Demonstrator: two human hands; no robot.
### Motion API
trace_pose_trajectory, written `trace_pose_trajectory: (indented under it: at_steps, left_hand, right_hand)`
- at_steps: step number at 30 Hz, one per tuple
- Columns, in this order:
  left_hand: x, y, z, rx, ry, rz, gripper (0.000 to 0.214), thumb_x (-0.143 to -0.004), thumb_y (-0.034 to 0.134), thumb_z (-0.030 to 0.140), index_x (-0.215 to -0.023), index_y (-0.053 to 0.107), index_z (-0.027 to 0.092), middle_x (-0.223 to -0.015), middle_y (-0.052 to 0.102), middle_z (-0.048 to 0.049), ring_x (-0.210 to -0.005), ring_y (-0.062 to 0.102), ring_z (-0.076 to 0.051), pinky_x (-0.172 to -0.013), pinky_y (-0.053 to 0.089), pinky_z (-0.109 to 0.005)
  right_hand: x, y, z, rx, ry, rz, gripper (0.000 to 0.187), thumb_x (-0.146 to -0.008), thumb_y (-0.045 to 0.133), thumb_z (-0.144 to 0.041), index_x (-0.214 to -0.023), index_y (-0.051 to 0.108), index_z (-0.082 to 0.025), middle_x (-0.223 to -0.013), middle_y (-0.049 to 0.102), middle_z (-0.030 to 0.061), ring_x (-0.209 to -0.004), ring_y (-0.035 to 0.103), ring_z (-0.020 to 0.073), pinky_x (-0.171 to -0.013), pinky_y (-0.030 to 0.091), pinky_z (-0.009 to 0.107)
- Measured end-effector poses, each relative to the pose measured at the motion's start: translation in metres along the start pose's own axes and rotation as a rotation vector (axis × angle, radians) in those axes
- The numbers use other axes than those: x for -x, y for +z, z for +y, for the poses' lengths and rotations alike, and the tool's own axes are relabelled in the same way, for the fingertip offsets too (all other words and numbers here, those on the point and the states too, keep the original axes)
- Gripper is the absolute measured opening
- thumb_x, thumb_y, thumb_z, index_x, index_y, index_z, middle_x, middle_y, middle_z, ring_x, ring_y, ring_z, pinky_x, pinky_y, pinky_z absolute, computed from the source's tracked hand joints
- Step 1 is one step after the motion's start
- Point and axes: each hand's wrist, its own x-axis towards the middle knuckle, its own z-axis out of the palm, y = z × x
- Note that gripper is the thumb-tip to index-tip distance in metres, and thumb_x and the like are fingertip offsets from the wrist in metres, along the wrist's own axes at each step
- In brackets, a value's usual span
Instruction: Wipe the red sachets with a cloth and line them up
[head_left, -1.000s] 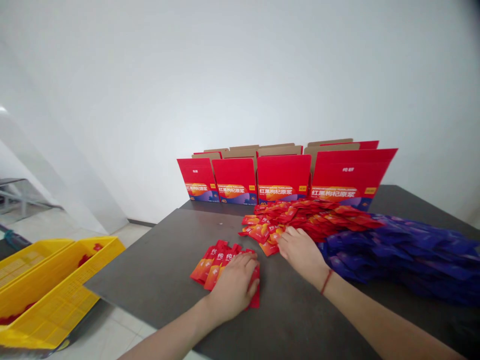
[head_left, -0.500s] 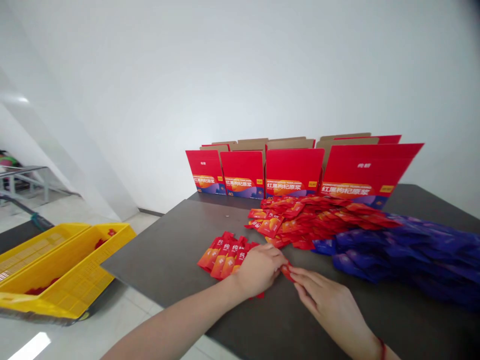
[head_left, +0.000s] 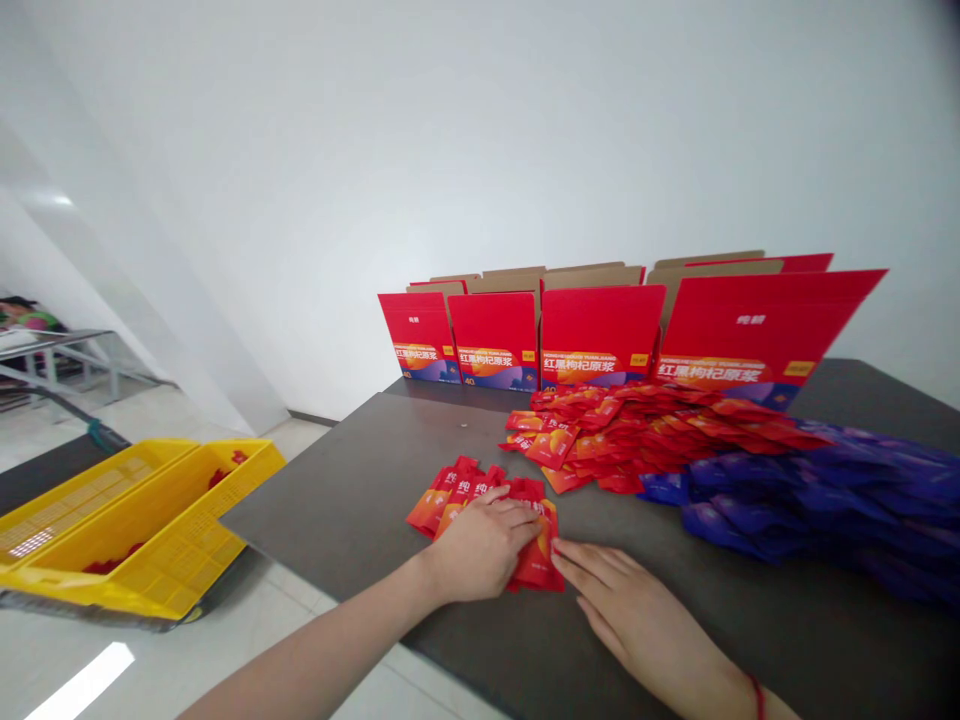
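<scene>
Red-orange sachets (head_left: pixel 541 560) lie overlapped in a row on the dark table. My left hand (head_left: pixel 484 540) rests over the row, its fingers lying across the sachets and covering part of them. At the row's right end, my right hand (head_left: pixel 630 610) has its fingers stretched out, with the fingertips touching the edge of the last sachet. Just beyond the hands lies a heap of loose red sachets (head_left: pixel 645 435). A heap of blue-purple sachets (head_left: pixel 817 500) spreads to the right of it.
Several red cartons (head_left: pixel 600 330) stand with flaps up along the back of the table (head_left: pixel 337 480), near the wall. Yellow plastic crates (head_left: pixel 172 560) with some red sachets inside stand lower at the left. A person (head_left: pixel 34 315) is partly visible far left.
The sachet between my two hands now lies flat at the right end of the row. My left hand has moved left onto the row; the view has shifted slightly.
</scene>
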Motion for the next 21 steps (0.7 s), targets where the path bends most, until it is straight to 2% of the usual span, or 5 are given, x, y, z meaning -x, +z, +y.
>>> trace_pose_trajectory:
  at_steps: [6, 11, 13, 17, 21]
  left_hand:
    - [-0.002, -0.008, 0.018, 0.023, -0.098, -0.029, 0.029, -0.083, 0.054, 0.028, -0.110, 0.062, 0.021, -0.109, 0.064, -0.0071, -0.105, 0.058, -0.022, -0.102, 0.037, -0.038]
    - [-0.031, -0.012, 0.004, -0.018, -0.130, -0.080, 0.017, -0.085, 0.049, 0.024, -0.083, 0.065, 0.019, -0.087, 0.066, -0.0051, -0.085, 0.062, -0.020, -0.086, 0.046, -0.034]
    - [-0.054, -0.011, -0.007, -0.073, -0.195, -0.057, 0.018, -0.084, 0.049, 0.023, -0.092, 0.065, 0.017, -0.093, 0.065, -0.0072, -0.089, 0.062, -0.021, -0.084, 0.048, -0.034]
    - [-0.100, -0.001, -0.031, -0.202, -0.346, -0.022, 0.039, -0.079, 0.055, 0.016, -0.117, 0.055, 0.009, -0.120, 0.057, -0.0173, -0.110, 0.056, -0.027, -0.091, 0.046, -0.037]
    - [-0.118, 0.000, -0.037, -0.205, -0.360, -0.075, 0.030, -0.081, 0.053, 0.014, -0.109, 0.058, 0.007, -0.104, 0.063, -0.0156, -0.095, 0.062, -0.024, -0.082, 0.049, -0.033]
  right_hand:
    - [0.004, 0.008, -0.003, -0.016, -0.021, -0.069, 0.054, -0.079, 0.049, -0.011, -0.132, 0.051, -0.023, -0.134, 0.056, 0.0041, -0.118, 0.055, 0.0187, -0.100, 0.045, 0.040]
    - [0.001, 0.005, -0.004, -0.074, -0.013, -0.110, 0.052, -0.083, 0.046, -0.014, -0.133, 0.049, -0.027, -0.137, 0.054, 0.0011, -0.121, 0.052, 0.0172, -0.102, 0.042, 0.039]
    - [-0.001, 0.002, -0.005, -0.094, -0.001, -0.127, 0.053, -0.083, 0.046, -0.013, -0.133, 0.049, -0.027, -0.137, 0.053, 0.0012, -0.122, 0.051, 0.0176, -0.103, 0.041, 0.040]
    - [-0.002, -0.005, -0.009, -0.131, 0.023, -0.142, 0.053, -0.082, 0.045, -0.012, -0.133, 0.049, -0.025, -0.138, 0.053, 0.0021, -0.123, 0.050, 0.0179, -0.105, 0.039, 0.041]
    - [0.002, -0.011, -0.005, -0.190, 0.051, -0.101, 0.049, -0.084, 0.047, -0.016, -0.131, 0.051, -0.027, -0.139, 0.052, 0.0031, -0.123, 0.050, 0.0180, -0.105, 0.040, 0.040]
